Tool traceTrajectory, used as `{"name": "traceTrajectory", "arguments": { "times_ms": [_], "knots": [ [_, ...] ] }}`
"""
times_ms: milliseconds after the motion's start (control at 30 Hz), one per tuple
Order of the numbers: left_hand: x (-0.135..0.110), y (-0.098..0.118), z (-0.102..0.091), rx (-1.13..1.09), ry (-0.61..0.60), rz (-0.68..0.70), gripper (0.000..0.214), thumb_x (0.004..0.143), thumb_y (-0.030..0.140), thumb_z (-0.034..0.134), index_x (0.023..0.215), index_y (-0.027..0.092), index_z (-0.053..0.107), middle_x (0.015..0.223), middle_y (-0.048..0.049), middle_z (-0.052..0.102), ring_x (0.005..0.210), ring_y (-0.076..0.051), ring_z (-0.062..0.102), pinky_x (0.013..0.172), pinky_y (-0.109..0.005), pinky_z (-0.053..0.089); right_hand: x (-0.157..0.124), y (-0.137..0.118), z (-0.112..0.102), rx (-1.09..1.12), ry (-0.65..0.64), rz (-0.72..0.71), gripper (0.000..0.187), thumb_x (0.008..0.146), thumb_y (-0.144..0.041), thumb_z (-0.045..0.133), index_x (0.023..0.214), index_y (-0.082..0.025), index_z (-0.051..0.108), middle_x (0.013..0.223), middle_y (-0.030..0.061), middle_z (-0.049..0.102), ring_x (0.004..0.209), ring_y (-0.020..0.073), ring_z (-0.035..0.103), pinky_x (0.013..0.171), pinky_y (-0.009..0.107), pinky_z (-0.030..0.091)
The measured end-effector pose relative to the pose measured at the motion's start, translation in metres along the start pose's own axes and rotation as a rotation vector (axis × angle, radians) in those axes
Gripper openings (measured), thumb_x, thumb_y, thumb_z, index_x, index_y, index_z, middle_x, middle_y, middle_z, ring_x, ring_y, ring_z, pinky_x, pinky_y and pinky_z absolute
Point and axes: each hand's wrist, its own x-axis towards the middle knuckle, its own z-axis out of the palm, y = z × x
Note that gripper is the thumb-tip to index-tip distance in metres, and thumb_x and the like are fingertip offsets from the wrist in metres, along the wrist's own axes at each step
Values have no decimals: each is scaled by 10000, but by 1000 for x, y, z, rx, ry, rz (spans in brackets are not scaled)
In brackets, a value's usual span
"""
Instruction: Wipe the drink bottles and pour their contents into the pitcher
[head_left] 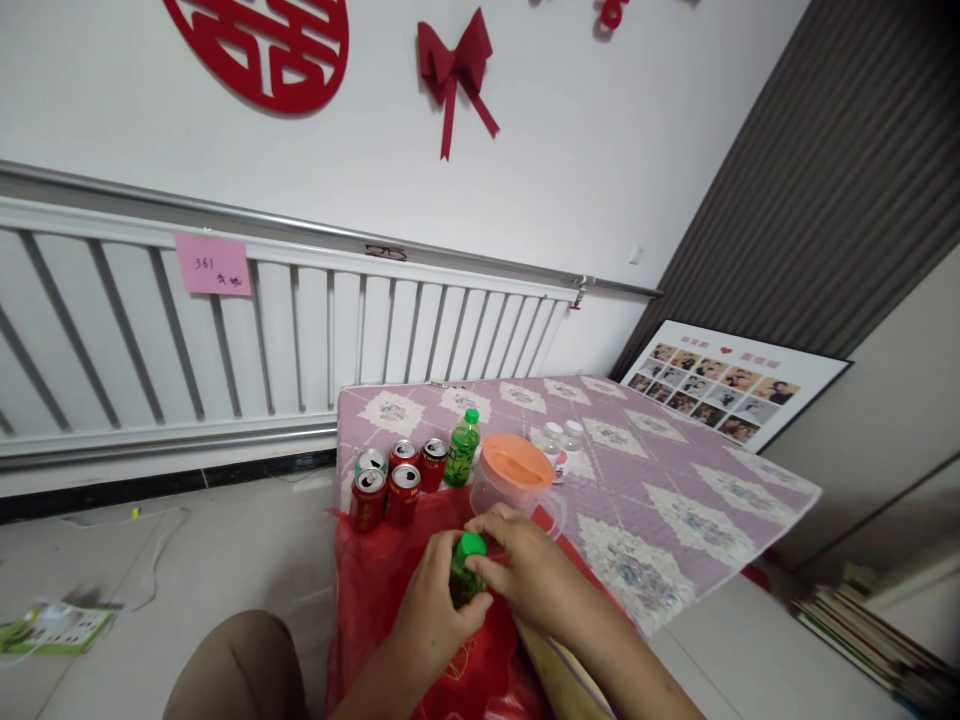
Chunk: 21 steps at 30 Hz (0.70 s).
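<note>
A green bottle point(463, 584) sits between the two hands, low in the middle of the view and over a red plastic sheet point(369, 610); its long axis looks roughly upright, green cap point(472, 544) uppermost, but its base is hidden, so whether it rests on the sheet cannot be told; the left hand point(435, 598) is closed round the body from the left, thumb across the near side; the right hand point(521, 562) reaches in from the right, half curled, thumb tip beside the cap and fingers bent behind it, though whether it grips cannot be told; thus the left hand is nearer the body, the right nearer the cap; just past the right hand stands a clear container point(486, 497) with an orange top point(517, 462); left of that are a second green bottle point(460, 452), upright, and five drink cans point(403, 494) in a close group; two clear bottles point(564, 438) stand beyond the container, on a purple patterned tablecloth point(634, 455); a white radiator point(315, 330) runs along the wall behind.
</note>
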Motion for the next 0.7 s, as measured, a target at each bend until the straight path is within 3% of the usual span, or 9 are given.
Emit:
{"name": "traceTrajectory", "arguments": {
  "times_ms": [100, 267, 400, 700],
  "knots": [
    [0, 1, 0, -2, -1, 10, 489, 682, 92, 621, 1145, 189, 499, 1112, -77, 604, 1058, -237, 595, 939, -362, 469, 1, 0, 4, -70, 56, 75, 124, 780, -229, 684, 882, -160, 667, 866, 43, 624, 824, 205, 586, 718, 291, 416],
    [0, 3, -1, 3, 8, 2, 437, 706, 131, 611, 1127, 167, 503, 1068, -89, 609, 1004, -242, 612, 891, -363, 487, -1, 4, 10, -18, 51, 21, 275, 773, -244, 707, 1035, -177, 655, 975, 54, 636, 900, 209, 598, 768, 286, 416],
    [0, 5, -1, -2, 0, 22, 418, 717, 124, 594, 1123, 177, 507, 1098, -89, 611, 1038, -241, 607, 914, -362, 478, -2, 6, 15, -30, 76, 12, 90, 805, -201, 654, 893, -185, 647, 897, 34, 623, 847, 187, 589, 738, 268, 406],
    [0, 6, -2, 1, -5, 31, 393, 733, 113, 562, 1119, 168, 510, 1071, -92, 616, 999, -236, 617, 879, -350, 489, -4, -1, 25, -70, 154, 103, 55, 826, -228, 616, 837, -175, 614, 855, 45, 619, 797, 206, 598, 707, 302, 414]
  ]
}}
